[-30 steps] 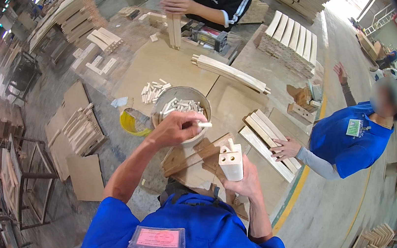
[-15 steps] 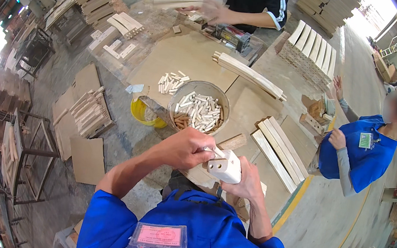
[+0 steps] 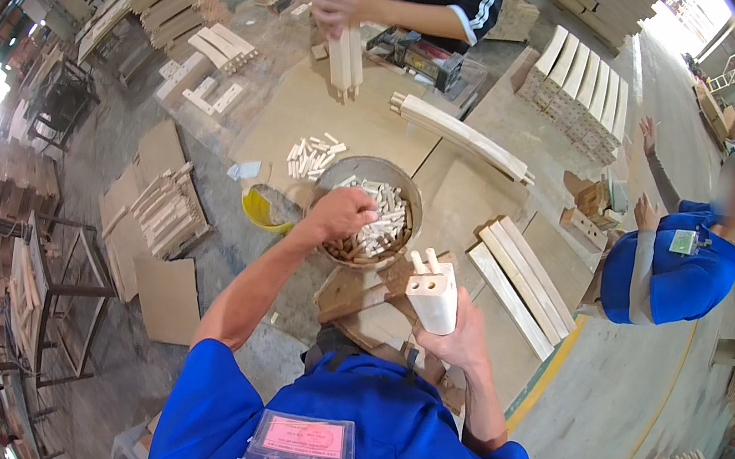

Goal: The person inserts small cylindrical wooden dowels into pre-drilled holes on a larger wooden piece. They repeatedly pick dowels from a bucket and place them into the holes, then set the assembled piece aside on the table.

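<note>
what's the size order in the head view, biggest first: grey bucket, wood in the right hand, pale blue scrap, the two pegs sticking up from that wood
1. Grey bucket
2. Wood in the right hand
3. Pale blue scrap
4. Two pegs: they look alike, so unranked between themselves

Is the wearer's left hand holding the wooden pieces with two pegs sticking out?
No, the right hand grips the wooden pieces, while the left hand is at the bucket of pegs.
</note>
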